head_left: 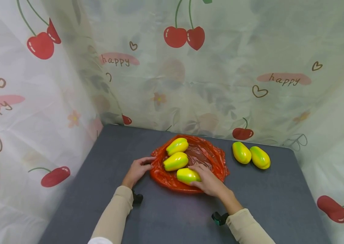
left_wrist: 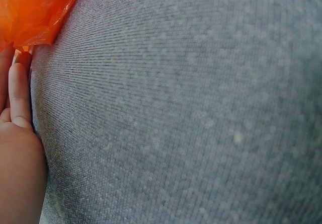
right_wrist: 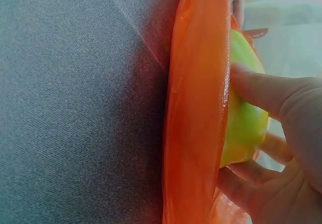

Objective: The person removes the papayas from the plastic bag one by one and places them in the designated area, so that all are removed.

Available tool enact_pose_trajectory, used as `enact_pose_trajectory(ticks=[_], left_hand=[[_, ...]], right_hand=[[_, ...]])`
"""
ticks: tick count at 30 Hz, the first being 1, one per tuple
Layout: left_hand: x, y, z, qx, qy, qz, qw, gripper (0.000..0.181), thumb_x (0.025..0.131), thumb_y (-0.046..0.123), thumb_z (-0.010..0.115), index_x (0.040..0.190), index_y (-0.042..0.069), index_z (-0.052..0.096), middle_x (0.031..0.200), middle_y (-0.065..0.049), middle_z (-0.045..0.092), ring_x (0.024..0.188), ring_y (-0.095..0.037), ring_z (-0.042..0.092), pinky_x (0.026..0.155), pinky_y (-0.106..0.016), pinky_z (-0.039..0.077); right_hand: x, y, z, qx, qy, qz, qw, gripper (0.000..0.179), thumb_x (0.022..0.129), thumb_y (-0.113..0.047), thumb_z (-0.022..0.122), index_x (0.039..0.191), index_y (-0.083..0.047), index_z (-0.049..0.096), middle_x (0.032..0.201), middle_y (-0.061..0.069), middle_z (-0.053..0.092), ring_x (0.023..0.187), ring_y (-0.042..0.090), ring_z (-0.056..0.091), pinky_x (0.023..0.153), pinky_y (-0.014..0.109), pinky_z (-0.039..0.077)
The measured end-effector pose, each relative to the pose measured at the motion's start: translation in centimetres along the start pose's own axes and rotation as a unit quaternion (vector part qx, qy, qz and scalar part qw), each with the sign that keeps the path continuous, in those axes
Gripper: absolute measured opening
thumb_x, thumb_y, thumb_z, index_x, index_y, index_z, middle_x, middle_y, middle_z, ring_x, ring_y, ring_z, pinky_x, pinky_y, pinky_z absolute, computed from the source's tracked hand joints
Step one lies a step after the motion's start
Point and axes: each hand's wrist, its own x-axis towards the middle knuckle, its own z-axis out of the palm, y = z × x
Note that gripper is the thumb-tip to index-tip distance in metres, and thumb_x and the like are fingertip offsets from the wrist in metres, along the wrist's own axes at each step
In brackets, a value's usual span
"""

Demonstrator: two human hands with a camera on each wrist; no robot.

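A red plastic bag [head_left: 202, 152] lies spread with its mouth up on the table, its rim rolled into a low wall. Inside are three glossy yellow-green papayas: a back papaya [head_left: 177, 145], a middle papaya [head_left: 175, 161] and a front papaya [head_left: 186, 176]. My right hand [head_left: 207, 179] grips the front papaya at its right end, thumb on the near side and fingers over the far side. In the right wrist view, the papaya [right_wrist: 246, 128] sits behind the bag's near wall. At the bag's left edge, my left hand [head_left: 137, 170] pinches the rim between thumb and fingers.
Two more papayas, one [head_left: 241, 153] beside the other [head_left: 260, 158], lie right of the bag near the table's back edge. The dark grey table [head_left: 172, 220] is bounded by a cherry-patterned curtain [head_left: 208, 81] at the back and sides.
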Motion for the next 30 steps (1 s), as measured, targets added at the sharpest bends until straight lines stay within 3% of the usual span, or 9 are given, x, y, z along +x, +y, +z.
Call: enact_pose_trajectory(ticks=[14,30], left_hand=[[0.0,0.1,0.0,-0.003,-0.003,0.003,1.0,0.038,0.093,0.016,0.069,0.128,0.029,0.072,0.14,-0.001,0.066,0.139,-0.026,0.052,0.121,-0.053,0.038],[-0.2,0.2,0.0,-0.004,-0.001,-0.001,1.0,0.038,0.093,0.016,0.07,0.128,0.029,0.072,0.141,-0.002,0.065,0.14,-0.026,0.051,0.121,-0.052,0.037]], right_hand=[[-0.4,-0.7,-0.6,0.012,0.02,-0.025,0.9994,0.063,0.091,-0.032,0.076,0.148,-0.018,0.052,0.147,0.003,0.053,0.133,0.024,0.052,0.114,0.052,0.045],[-1.0,-0.7,-3.9,0.04,0.061,-0.016,0.9972,0.064,0.091,-0.034,0.076,0.149,-0.02,0.051,0.144,0.0,0.054,0.125,0.023,0.054,0.106,0.049,0.049]])
